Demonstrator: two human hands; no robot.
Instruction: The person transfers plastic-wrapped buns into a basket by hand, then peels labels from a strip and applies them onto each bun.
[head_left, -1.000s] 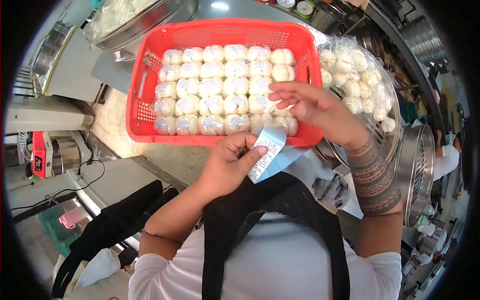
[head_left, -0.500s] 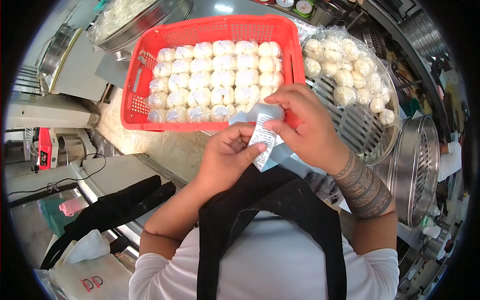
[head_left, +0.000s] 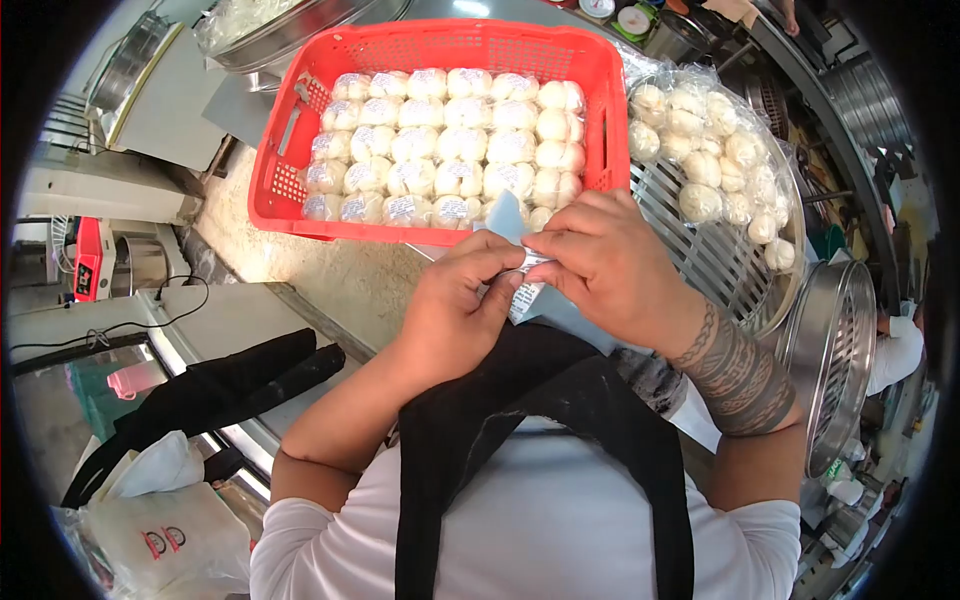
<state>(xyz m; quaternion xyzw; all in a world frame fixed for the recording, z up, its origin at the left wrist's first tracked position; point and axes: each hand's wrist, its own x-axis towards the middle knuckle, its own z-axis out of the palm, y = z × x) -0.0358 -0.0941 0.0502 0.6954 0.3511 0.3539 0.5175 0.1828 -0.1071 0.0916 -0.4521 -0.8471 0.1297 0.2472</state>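
Observation:
A strip of printed labels (head_left: pixel 524 302) with pale blue backing paper (head_left: pixel 506 214) is between my two hands, just in front of the crate. My left hand (head_left: pixel 462 300) pinches the strip from the left, thumb and fingers closed. From the right, my right hand (head_left: pixel 600 255) pinches the same strip near its upper part, fingertips almost touching those of the left. Beyond them, plastic-wrapped white buns (head_left: pixel 462 143) lie in rows in a red plastic crate (head_left: pixel 430 38). Many carry printed labels on top; the right-hand column seems to have none.
Bagged white buns (head_left: pixel 715 150) rest on a round slatted metal steamer tray (head_left: pixel 690 240) at right. More steamer rings (head_left: pixel 828 365) stand beside it. A bag covers another steamer (head_left: pixel 300 40) at the back left. A person's white sleeve (head_left: pixel 893 355) shows at far right.
My fingertips have come closer together on the label strip, now covering most of it. A flap of backing paper sticks up higher. The view has shifted slightly.

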